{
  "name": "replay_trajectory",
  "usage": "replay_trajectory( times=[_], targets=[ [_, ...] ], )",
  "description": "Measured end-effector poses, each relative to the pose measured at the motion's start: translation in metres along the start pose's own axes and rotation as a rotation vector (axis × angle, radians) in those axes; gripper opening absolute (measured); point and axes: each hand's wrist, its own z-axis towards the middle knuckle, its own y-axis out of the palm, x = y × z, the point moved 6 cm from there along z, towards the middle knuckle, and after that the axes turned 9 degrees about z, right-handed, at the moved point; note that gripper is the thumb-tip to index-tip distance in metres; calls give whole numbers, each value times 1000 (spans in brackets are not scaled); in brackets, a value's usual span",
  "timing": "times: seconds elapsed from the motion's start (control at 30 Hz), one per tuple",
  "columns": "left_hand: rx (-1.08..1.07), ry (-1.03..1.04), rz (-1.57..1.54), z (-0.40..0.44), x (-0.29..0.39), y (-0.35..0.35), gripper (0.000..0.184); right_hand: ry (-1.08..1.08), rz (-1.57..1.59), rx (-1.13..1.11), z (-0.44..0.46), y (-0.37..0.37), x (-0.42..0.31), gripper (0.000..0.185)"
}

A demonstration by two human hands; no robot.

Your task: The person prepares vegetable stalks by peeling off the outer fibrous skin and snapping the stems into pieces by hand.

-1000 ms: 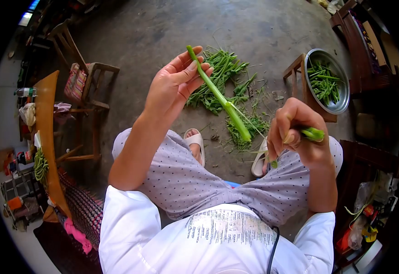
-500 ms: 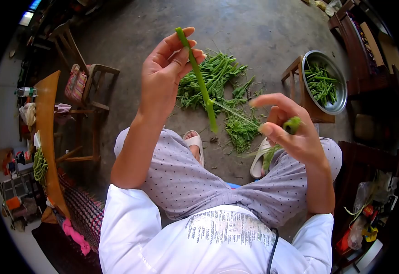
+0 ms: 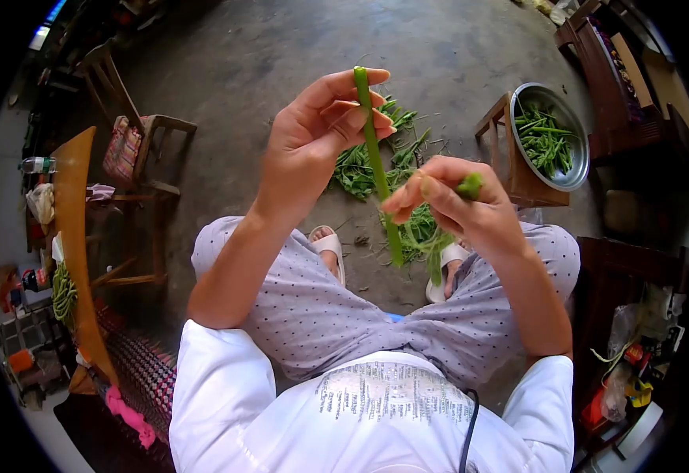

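Observation:
My left hand [image 3: 313,138] pinches a long green stem [image 3: 376,162] near its upper end, between thumb and fingers. The stem hangs almost upright, leaning slightly right toward its lower tip. At its lower part my right hand [image 3: 467,201] is closed, thumb against forefinger, beside or touching the stem; the exact contact is hard to make out. A curled green scrap [image 3: 469,186] sticks out of the right hand, and thin strands and a leafy piece [image 3: 437,264] dangle below it. On the floor behind the hands lies a heap of leafy green stems [image 3: 354,169], partly hidden.
A metal basin [image 3: 583,162] of cut green stems sits on a wooden stool [image 3: 530,181] at right. At left are a wooden chair [image 3: 151,134] and a wooden table [image 3: 76,236] with a bottle [image 3: 39,165]. Sandalled feet [image 3: 329,248] rest on the concrete floor.
My left hand has moved right and slightly down with the stem. My right hand has come left to the stem's lower part, its fingers drawn closer together.

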Motion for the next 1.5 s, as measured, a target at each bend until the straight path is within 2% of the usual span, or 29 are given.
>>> replay_trajectory(
  times=[0.07,0.13,0.23,0.33,0.4,0.47,0.57,0.63,0.7,0.73,0.8,0.83,0.9,0.97,1.0,1.07,1.13,1.2,1.27,1.4,1.47,1.5],
  targets=[
    [-10,1,9,0,-1,0,33,11,-15,13,3,-5,12,23],
    [28,63,52,1,3,-6,32,243,18,122,2,-17,32,23],
    [140,81,53,3,11,-19,32,354,21,129,-1,-21,42,22],
    [197,69,23,5,11,-23,32,381,-162,194,0,-29,42,22],
    [221,36,-2,8,4,-21,30,318,-276,266,1,-45,51,21],
    [231,8,-35,26,1,-5,29,366,-224,406,-1,-64,69,18],
    [236,54,-203,77,1,27,33,361,-218,426,-2,-83,90,17],
    [24,117,-215,125,10,80,42,326,-187,431,-5,-93,96,16],
    [-134,-143,-163,163,-13,124,104,156,-189,490,-6,-102,89,17],
    [-132,-148,-157,159,-15,131,104,158,-182,487,-8,-101,87,17],
    [-69,114,337,144,-6,134,55,-112,-351,498,-12,-97,59,20],
    [-84,125,395,129,-9,127,57,-90,-398,530,-15,-96,53,23],
    [-74,148,481,88,-4,105,48,-142,-437,564,-19,-92,41,24],
    [-76,19,407,50,-22,80,39,-227,-546,618,-23,-87,26,30],
    [-131,9,477,33,-27,76,35,-230,-539,617,-22,-85,24,30],
    [-188,-1,551,13,-31,73,32,-409,-683,628,-25,-74,12,36],
    [-215,119,682,3,-29,83,29,-409,-641,621,-21,-69,16,38],
    [-179,105,653,1,-32,83,26,-408,-608,608,-20,-60,14,41],
    [-125,-151,305,-3,-50,71,23,-410,-760,561,-21,-44,3,46],
    [-6,-147,96,-8,-41,48,21,-418,-751,442,-25,-39,-12,47],
    [11,-119,91,-10,-37,40,22,-318,-361,426,-29,-52,-19,38],
    [8,-91,87,-11,-36,38,22,-296,-320,435,-31,-56,-30,32]
  ],
)
